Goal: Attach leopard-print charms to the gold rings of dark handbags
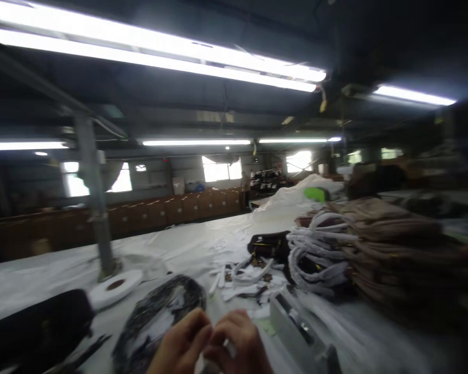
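Note:
My left hand (184,340) and my right hand (237,340) meet at the bottom middle, fingers closed in a pinch and fingertips together. A small white piece (207,365) shows between and below them; its kind is blurred and mostly covered. Just left of my left hand lies a black plastic bag (136,319) with white scraps inside its opening. To the right of my right hand stands a grey tape dispenser or similar grey holder (296,330). Beyond the hands, white strips and paper scraps (237,291) are strewn on the white-covered table (179,244).
A roll of white tape (116,288) lies by a grey post (95,197). A black bag-like item (39,327) is at far left. Bundled white cords (315,249) and a tall stack of brown fabric pieces (401,254) stand at right. Cardboard boxes (175,210) line the back.

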Tool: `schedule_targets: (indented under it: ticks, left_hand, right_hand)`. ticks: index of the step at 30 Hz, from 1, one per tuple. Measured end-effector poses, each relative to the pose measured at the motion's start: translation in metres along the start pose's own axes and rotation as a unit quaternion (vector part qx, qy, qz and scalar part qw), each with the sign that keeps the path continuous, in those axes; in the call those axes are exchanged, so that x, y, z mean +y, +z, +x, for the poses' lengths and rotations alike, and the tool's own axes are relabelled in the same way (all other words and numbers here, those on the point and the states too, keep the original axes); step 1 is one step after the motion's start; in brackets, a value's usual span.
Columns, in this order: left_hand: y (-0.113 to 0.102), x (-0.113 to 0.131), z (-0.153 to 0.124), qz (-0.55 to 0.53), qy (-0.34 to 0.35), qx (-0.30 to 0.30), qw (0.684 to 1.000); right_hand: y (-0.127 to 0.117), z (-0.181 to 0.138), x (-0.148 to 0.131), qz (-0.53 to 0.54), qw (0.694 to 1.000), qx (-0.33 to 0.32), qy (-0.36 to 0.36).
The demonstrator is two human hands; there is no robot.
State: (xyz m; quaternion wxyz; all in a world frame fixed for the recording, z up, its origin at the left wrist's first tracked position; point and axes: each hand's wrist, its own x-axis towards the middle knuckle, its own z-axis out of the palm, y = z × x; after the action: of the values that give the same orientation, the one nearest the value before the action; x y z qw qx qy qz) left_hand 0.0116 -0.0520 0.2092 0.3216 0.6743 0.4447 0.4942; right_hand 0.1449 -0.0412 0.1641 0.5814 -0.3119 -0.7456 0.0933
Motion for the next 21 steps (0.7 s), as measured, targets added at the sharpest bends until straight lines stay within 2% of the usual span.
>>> schedule_targets:
  ticks: [2,4,7,10,12,14,16,19,21]
  left_hand:
    - [-0.005,0.012,0.002,0.016,0.012,0.016,1.000]
    - [-0.012,0.017,0.007,-0.013,-0.009,0.044,0.999]
    - [-0.021,0.022,0.014,-0.025,-0.026,0.065,0.997]
    - [-0.022,0.031,0.014,-0.043,-0.015,0.019,0.999]
    - [-0.022,0.037,0.014,-0.061,-0.006,-0.004,0.998]
    - [-0.023,0.038,0.015,-0.076,-0.002,0.003,0.997]
    - [-0.026,0.031,0.018,-0.088,-0.003,0.031,0.996]
    - [-0.032,0.015,0.024,-0.110,-0.007,0.074,0.991]
    - [-0.034,0.008,0.028,-0.124,-0.005,0.093,0.988]
  right_hand:
    - [-0.004,-0.001,-0.003,-0.018,0.997,-0.020,-0.070]
    - [-0.006,-0.002,-0.002,-0.035,0.993,-0.028,-0.111]
    - [-0.008,-0.003,0.003,-0.046,0.989,-0.032,-0.139]
    - [-0.011,0.000,0.006,-0.061,0.986,-0.057,-0.141]
    - [-0.015,0.005,0.003,-0.056,0.983,-0.126,-0.124]
    - [-0.020,0.009,-0.005,-0.035,0.973,-0.210,-0.088]
    - [-0.024,0.011,-0.015,-0.009,0.966,-0.254,-0.055]
    - [-0.026,0.010,-0.022,0.009,0.963,-0.262,-0.056]
    - [-0.025,0.007,-0.019,0.017,0.970,-0.237,-0.048]
